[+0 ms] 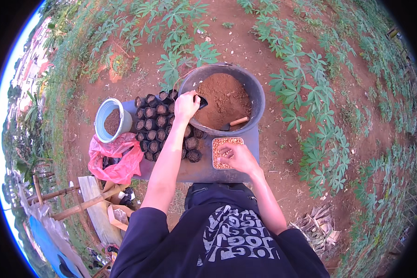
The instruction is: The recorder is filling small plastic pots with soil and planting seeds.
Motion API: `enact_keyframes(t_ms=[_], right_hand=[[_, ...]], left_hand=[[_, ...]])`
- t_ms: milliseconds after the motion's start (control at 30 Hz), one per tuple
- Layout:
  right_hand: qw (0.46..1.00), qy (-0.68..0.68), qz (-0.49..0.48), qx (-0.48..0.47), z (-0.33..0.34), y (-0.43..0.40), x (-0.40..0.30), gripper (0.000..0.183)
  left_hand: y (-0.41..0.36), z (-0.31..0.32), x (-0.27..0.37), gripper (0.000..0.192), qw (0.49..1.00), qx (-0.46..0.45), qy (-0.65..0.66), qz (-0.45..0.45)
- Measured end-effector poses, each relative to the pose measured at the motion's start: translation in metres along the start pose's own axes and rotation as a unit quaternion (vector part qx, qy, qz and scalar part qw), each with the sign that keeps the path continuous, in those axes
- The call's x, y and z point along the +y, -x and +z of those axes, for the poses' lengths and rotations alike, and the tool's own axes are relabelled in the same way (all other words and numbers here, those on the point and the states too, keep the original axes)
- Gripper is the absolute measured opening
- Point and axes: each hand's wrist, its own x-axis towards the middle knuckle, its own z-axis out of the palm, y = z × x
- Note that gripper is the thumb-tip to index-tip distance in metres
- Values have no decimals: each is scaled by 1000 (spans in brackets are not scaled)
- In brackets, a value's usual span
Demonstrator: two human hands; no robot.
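Observation:
My left hand (187, 106) grips a small black plastic bag (202, 102) at the left rim of a large dark tub (260, 104). Loose brown soil (224, 97) fills much of the tub, and a trowel with a wooden handle (239, 121) lies in it. My right hand (239, 158) is over a square clear container of corn kernels (226, 140), fingers curled; whether kernels are between them cannot be told. Rows of soil-filled black seedling bags (161, 121) stand left of the tub, partly hidden by my left forearm.
A light blue bucket (127, 121) with dark soil stands at the table's left edge, beside a pink plastic bag (100, 160). The tabletop (205, 173) is bluish grey. Bamboo poles (87, 203) and a wooden board (97, 208) are at lower left. Leafy plants (292, 90) grow around.

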Motion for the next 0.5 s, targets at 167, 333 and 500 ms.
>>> enact_keyframes(t_ms=[167,333,500], right_hand=[[989,35,-45,135,-68,-55,-34,24],[909,398,92,-88,-57,-131,10,33],[802,543,135,-208,-21,-159,52,49]], left_hand=[[-4,-1,4,18,1000,15,13,1],[-4,-2,3,18,999,-2,50,-14],[0,0,2,21,998,-3,46,-35]])
